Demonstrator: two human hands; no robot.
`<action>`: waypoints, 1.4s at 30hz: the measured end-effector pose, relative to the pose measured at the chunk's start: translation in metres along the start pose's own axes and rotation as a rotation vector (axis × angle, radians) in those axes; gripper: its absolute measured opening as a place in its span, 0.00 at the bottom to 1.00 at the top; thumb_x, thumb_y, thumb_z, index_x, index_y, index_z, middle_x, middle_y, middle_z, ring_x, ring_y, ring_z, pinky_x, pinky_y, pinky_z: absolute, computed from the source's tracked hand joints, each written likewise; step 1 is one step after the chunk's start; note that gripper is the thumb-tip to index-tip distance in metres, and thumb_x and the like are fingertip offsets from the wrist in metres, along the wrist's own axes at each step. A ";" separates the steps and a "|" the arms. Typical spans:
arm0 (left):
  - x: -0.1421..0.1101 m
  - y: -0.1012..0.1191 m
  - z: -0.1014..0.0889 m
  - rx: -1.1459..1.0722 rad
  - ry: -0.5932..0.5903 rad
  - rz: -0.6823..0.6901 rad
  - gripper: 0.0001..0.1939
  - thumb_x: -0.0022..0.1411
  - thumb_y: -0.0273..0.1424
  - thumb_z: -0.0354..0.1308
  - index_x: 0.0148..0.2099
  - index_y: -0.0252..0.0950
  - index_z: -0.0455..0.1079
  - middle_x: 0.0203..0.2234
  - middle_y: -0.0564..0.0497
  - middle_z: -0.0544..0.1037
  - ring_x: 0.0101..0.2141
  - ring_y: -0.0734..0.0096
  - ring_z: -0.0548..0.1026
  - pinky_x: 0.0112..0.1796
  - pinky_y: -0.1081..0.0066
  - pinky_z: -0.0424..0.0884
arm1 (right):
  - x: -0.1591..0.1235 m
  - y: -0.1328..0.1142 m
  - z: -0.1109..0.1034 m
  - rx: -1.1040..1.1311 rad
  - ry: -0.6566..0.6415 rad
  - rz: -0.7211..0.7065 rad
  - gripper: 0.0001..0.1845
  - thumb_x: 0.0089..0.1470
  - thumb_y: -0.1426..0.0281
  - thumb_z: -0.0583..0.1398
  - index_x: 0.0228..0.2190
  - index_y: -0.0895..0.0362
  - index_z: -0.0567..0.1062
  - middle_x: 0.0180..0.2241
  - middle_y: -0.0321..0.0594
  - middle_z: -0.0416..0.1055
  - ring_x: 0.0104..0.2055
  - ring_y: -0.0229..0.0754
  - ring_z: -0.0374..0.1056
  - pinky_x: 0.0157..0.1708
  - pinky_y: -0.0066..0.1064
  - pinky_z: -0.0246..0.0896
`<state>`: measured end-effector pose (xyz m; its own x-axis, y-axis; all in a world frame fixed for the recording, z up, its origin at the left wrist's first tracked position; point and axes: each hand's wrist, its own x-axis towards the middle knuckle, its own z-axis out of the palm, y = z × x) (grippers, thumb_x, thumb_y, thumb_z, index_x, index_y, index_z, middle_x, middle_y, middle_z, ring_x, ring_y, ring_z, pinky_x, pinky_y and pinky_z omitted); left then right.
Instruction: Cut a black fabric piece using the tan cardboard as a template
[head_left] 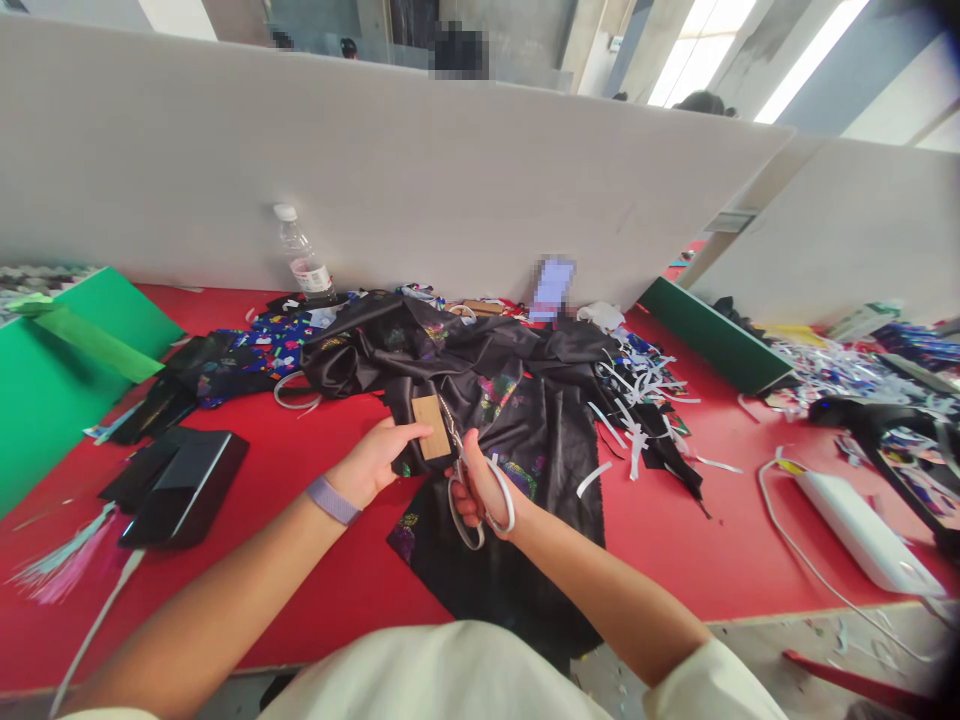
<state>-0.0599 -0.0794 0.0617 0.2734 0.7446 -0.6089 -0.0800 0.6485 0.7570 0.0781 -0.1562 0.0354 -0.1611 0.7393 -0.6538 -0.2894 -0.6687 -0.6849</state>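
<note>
A large black fabric (555,430) with shiny coloured patterns lies bunched over the table and hangs over its front edge. My left hand (375,458) is closed on a flat tan rectangular piece (430,428), thumb on top, pressing it against the fabric; its fingers underneath are hidden. In my right hand (480,485) is a pair of scissors (466,530) with pale loop handles. The metal blades point away from me along the right edge of the tan piece, over the fabric. Whether the blades are apart is too small to tell.
On the red table (300,590) are a black device (187,490) at left and a white power bank (862,530) with a cable at right. A plastic bottle (304,255) and a phone (553,288) lean at the white partition (450,180). White strips (637,385) and scraps lie right.
</note>
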 end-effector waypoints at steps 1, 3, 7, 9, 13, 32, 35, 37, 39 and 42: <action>0.001 0.000 0.000 -0.006 -0.001 0.001 0.07 0.54 0.21 0.61 0.38 0.28 0.75 0.30 0.39 0.82 0.28 0.57 0.81 0.30 0.63 0.79 | 0.000 0.000 0.000 -0.004 0.010 -0.004 0.38 0.55 0.36 0.40 0.30 0.58 0.66 0.15 0.26 0.52 0.12 0.27 0.46 0.09 0.19 0.43; 0.002 -0.001 0.000 -0.015 -0.010 0.009 0.07 0.54 0.21 0.60 0.37 0.28 0.75 0.30 0.39 0.82 0.27 0.58 0.81 0.30 0.63 0.79 | 0.001 0.001 0.001 -0.018 0.028 -0.011 0.38 0.55 0.36 0.41 0.30 0.58 0.66 0.15 0.26 0.52 0.12 0.27 0.46 0.08 0.19 0.42; 0.002 0.000 -0.001 -0.017 -0.007 -0.007 0.06 0.55 0.21 0.59 0.37 0.29 0.75 0.28 0.40 0.82 0.26 0.59 0.81 0.30 0.63 0.79 | 0.002 0.002 0.000 -0.026 0.025 -0.035 0.38 0.54 0.35 0.42 0.30 0.58 0.67 0.15 0.26 0.52 0.12 0.27 0.46 0.08 0.19 0.42; 0.002 0.000 -0.002 -0.024 -0.006 -0.017 0.06 0.54 0.21 0.59 0.37 0.29 0.75 0.27 0.40 0.82 0.26 0.59 0.81 0.30 0.63 0.79 | 0.002 0.002 0.000 -0.016 0.009 -0.038 0.39 0.54 0.35 0.42 0.30 0.58 0.67 0.16 0.26 0.53 0.12 0.28 0.47 0.09 0.19 0.44; 0.004 -0.002 -0.005 -0.027 -0.017 -0.006 0.06 0.53 0.21 0.61 0.36 0.29 0.75 0.27 0.40 0.82 0.26 0.57 0.81 0.29 0.61 0.79 | 0.003 0.000 -0.001 -0.004 -0.014 -0.038 0.39 0.54 0.35 0.40 0.29 0.58 0.66 0.16 0.27 0.54 0.13 0.28 0.49 0.10 0.20 0.46; 0.004 -0.006 -0.008 -0.033 -0.063 -0.016 0.07 0.51 0.23 0.63 0.36 0.31 0.75 0.27 0.43 0.82 0.26 0.58 0.81 0.29 0.62 0.79 | 0.003 -0.002 0.001 -0.054 -0.027 -0.032 0.39 0.54 0.35 0.39 0.24 0.57 0.63 0.16 0.27 0.52 0.13 0.28 0.46 0.09 0.20 0.45; 0.002 -0.005 -0.007 -0.040 -0.065 -0.019 0.07 0.52 0.22 0.62 0.36 0.32 0.74 0.27 0.44 0.82 0.26 0.59 0.80 0.29 0.64 0.79 | 0.002 -0.002 0.003 -0.072 0.020 -0.035 0.38 0.55 0.36 0.40 0.24 0.57 0.63 0.15 0.27 0.51 0.12 0.27 0.45 0.08 0.19 0.42; 0.000 -0.004 -0.006 -0.028 -0.059 -0.031 0.07 0.52 0.23 0.62 0.36 0.32 0.74 0.26 0.44 0.82 0.25 0.59 0.80 0.29 0.64 0.78 | 0.002 -0.002 0.004 -0.082 0.030 -0.054 0.37 0.55 0.36 0.41 0.23 0.57 0.63 0.15 0.27 0.51 0.12 0.27 0.45 0.08 0.19 0.42; -0.001 -0.004 -0.006 -0.026 -0.055 -0.025 0.07 0.53 0.22 0.62 0.37 0.32 0.74 0.26 0.44 0.82 0.25 0.60 0.80 0.29 0.65 0.78 | 0.002 -0.002 0.004 -0.076 0.008 -0.063 0.37 0.55 0.36 0.40 0.22 0.56 0.61 0.15 0.27 0.52 0.12 0.27 0.45 0.08 0.20 0.43; 0.000 -0.006 -0.007 -0.041 -0.074 -0.023 0.09 0.52 0.22 0.62 0.38 0.32 0.74 0.27 0.44 0.82 0.26 0.60 0.81 0.29 0.64 0.79 | 0.002 -0.003 0.004 -0.056 -0.039 -0.068 0.37 0.55 0.36 0.39 0.22 0.56 0.60 0.16 0.28 0.53 0.13 0.28 0.46 0.09 0.20 0.45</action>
<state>-0.0660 -0.0821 0.0558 0.3452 0.7165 -0.6062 -0.1118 0.6727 0.7314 0.0753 -0.1520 0.0376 -0.1796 0.7851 -0.5928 -0.2479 -0.6193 -0.7450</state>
